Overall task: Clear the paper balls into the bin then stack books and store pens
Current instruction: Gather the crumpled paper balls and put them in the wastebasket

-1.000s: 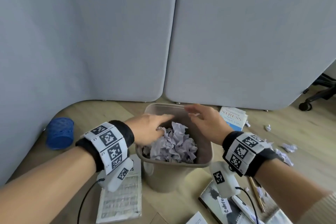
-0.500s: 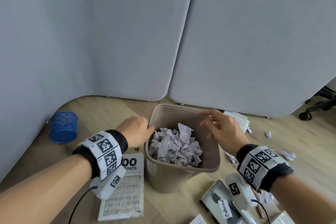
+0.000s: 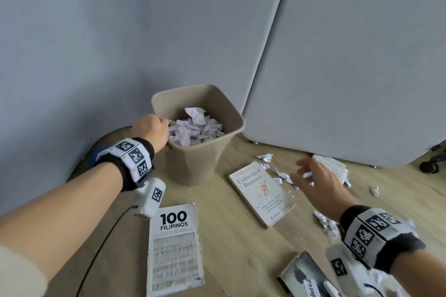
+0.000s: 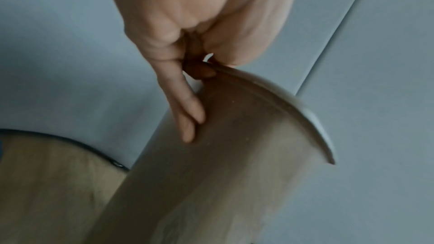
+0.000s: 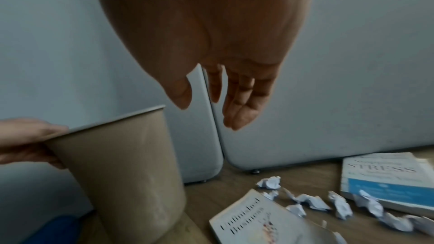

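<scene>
The left hand (image 3: 150, 131) covers part of the bin (image 3: 200, 159) rim, so its fingertips are hidden in the head view. The blue cup (image 3: 93, 158) hides behind the left wrist. The right hand (image 3: 313, 182) is blurry and covers part of a book (image 3: 331, 167). A dark book (image 3: 299, 275) is cut off at the bottom edge.

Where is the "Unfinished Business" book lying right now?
In the head view, the book lies flat on the floor right of the bin, with paper balls along its far edge.
</scene>
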Motion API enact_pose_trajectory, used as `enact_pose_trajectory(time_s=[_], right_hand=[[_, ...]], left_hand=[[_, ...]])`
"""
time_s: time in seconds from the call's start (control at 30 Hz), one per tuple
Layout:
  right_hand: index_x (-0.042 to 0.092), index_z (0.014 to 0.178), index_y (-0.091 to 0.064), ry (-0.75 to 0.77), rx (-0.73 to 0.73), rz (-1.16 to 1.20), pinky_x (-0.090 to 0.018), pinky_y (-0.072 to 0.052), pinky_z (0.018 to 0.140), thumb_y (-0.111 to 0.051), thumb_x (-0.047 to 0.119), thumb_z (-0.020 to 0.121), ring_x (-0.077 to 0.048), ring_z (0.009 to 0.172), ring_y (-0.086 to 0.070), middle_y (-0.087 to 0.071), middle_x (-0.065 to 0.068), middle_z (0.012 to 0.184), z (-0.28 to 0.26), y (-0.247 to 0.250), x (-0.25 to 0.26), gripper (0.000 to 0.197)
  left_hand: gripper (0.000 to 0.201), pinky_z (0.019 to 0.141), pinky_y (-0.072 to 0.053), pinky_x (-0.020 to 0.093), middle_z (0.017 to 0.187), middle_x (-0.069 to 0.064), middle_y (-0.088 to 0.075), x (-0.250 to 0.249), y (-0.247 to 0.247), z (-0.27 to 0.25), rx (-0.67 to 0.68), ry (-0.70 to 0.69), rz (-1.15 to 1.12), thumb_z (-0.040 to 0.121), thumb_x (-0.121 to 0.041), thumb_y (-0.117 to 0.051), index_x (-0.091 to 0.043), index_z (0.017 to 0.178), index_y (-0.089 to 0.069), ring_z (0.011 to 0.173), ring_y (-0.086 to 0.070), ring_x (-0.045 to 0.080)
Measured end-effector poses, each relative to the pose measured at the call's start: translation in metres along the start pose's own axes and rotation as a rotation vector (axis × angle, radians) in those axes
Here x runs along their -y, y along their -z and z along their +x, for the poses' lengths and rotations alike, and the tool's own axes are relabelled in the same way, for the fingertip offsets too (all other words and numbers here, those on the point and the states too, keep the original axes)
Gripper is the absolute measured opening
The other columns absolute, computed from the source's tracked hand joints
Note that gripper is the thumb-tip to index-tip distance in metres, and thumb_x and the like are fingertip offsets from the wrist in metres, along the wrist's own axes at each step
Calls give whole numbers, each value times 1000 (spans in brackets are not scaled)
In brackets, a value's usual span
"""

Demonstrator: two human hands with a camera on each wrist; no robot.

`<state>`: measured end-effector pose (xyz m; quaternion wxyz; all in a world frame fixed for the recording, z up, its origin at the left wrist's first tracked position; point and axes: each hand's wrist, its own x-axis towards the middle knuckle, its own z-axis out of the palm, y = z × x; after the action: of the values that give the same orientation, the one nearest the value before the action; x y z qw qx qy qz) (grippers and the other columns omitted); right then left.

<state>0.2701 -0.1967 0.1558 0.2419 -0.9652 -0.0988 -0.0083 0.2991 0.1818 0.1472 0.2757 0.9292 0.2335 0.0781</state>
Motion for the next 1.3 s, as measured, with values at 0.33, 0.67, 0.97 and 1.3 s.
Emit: enact_pose_trajectory(time_s=[0.33,0.67,0.97,1.3], right_hand=[[24,130,-46,-153,395,-440,-32,-44,100,-54,45,92,-14,112,-53,-50,2,129,3,-14,-81,44],[18,128,-50,-50,420,-436,-32,-43,89,-51,33,95,-24,115,-54,-54,-3,125,29,11,-118,37],[23,125,-52,-176,479,-348,-33,-47,93,-53,41,93,-21,114,-56,-58,0,125,40,-9,-175,36],[22,145,-21,-173,366,-461,-41,-45,97,-70,45,79,-28,124,-43,-31,-9,142,80,-98,-218,85]], left_hand=[[74,71,-53,34,70,14,-71,-12,-22,-18,97,332,-151,93,-66,-19,-5,82,-59,63,-71,29],[43,70,-52,31,72,8,-66,-129,-144,-120,545,-255,276,91,-48,-48,-11,72,-57,74,-69,25],[48,100,-42,37,137,6,-51,-178,-240,-78,658,-637,569,91,-44,-51,-16,131,-50,124,-49,24],[75,98,-37,40,120,-10,-62,-105,-298,-55,602,-695,555,80,-74,-12,-33,122,-58,108,-58,16]])
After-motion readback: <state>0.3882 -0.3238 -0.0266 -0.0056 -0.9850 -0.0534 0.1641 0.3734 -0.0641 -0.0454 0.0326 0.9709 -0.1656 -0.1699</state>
